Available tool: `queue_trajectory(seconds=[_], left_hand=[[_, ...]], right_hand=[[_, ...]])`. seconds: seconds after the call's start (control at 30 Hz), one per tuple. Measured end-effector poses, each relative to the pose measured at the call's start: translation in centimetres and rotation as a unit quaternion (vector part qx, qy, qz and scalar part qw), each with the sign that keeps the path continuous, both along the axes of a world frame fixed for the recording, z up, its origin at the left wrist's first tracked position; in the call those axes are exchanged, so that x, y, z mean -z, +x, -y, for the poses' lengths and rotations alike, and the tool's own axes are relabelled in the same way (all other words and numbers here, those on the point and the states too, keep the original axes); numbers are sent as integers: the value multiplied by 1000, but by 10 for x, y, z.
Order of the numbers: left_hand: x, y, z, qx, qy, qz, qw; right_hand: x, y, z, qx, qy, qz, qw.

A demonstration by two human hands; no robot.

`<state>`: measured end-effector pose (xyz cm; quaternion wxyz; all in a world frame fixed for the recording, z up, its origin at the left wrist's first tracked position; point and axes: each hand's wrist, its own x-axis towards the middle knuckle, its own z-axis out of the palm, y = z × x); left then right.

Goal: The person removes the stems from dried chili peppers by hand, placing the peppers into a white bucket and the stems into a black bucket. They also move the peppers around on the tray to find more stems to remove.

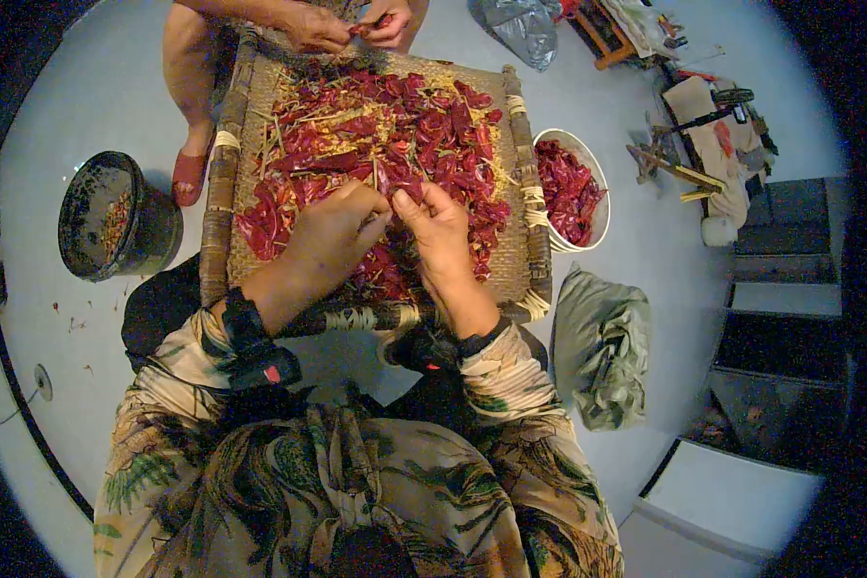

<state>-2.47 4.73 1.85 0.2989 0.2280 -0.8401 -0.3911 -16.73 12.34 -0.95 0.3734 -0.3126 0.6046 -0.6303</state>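
Dried red chili peppers, many torn, lie with yellow seeds and stems over a woven tray with a thick wooden frame. Above the near half of this pile my two hands work close together. My left hand is closed, its fingertips pinched near a stem. In my right hand, thumb and forefinger pinch a dried red chili between the hands. Exactly what the left fingertips grip is partly hidden by the hand itself.
A white bucket of red chilies stands right of the tray. At left is a black bucket with some yellowish-brown bits. A grey-green sack lies at lower right. Across the tray, another person's hands hold a chili.
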Motion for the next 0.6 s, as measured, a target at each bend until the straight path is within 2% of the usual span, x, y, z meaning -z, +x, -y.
queue_trajectory(seconds=[0.27,0.37,0.47,0.57,0.6], left_hand=[[4,-3,-1,10,30,5,999],[13,-6,2,21,122,-51,991],[-1,-7,0,78,375,-184,905],[-10,-1,11,67,460,-52,884],[-8,0,12,60,473,-74,876]], right_hand=[[-9,6,-3,-1,2,116,993],[-27,9,-2,-14,12,194,981],[-14,-1,-5,-58,-25,273,960],[-13,-6,-6,-95,-56,308,945],[-18,-6,-5,-92,-54,307,946]])
